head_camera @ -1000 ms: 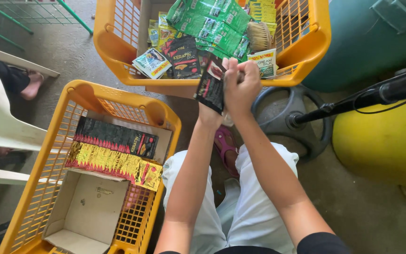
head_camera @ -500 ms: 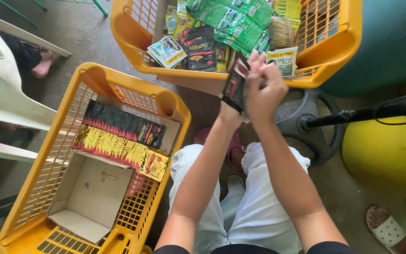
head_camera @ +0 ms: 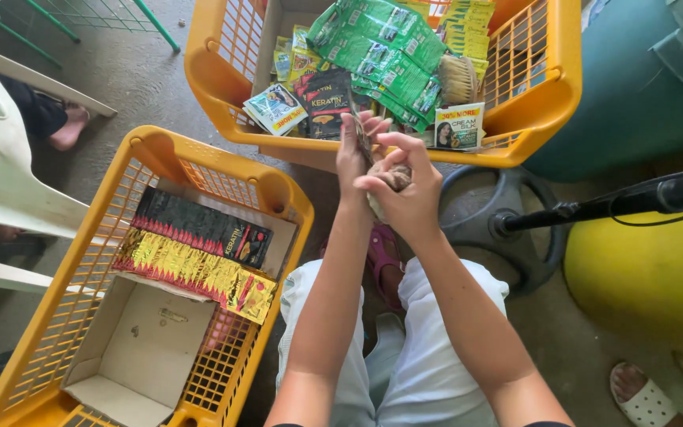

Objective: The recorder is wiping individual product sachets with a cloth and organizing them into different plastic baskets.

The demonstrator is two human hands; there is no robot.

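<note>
While both hands meet at the centre of the frame, I see the left hand (head_camera: 355, 150) and the right hand (head_camera: 405, 186) closed together on a thin stack of dark sachets (head_camera: 363, 136), held edge-on just below the rim of the upper yellow basket (head_camera: 543, 119); the right-hand fingers are curled tight around the bundle, the left-hand fingers pressed flat against its side. That basket, at the top of the frame, is full of loose stock: green sachet strips (head_camera: 381, 51), yellow strips (head_camera: 468, 24), a black packet (head_camera: 327, 99), a small white packet (head_camera: 458, 126) and a brush (head_camera: 458, 77). At lower left, a second yellow basket (head_camera: 152, 146) holds a cardboard liner (head_camera: 132, 348) with only two neat rows laid in it, one of black sachets (head_camera: 199, 225) and one of yellow-and-red sachets (head_camera: 195, 269), touching side by side. From where I sit, the sorting looks early: two rows are placed, most of the liner shows bare, and the heap above is large. Pale trousers (head_camera: 428, 372) fill the bottom centre; a white plastic chair (head_camera: 1, 166) stands at the left edge, a yellow drum (head_camera: 642, 277) at right.
</note>
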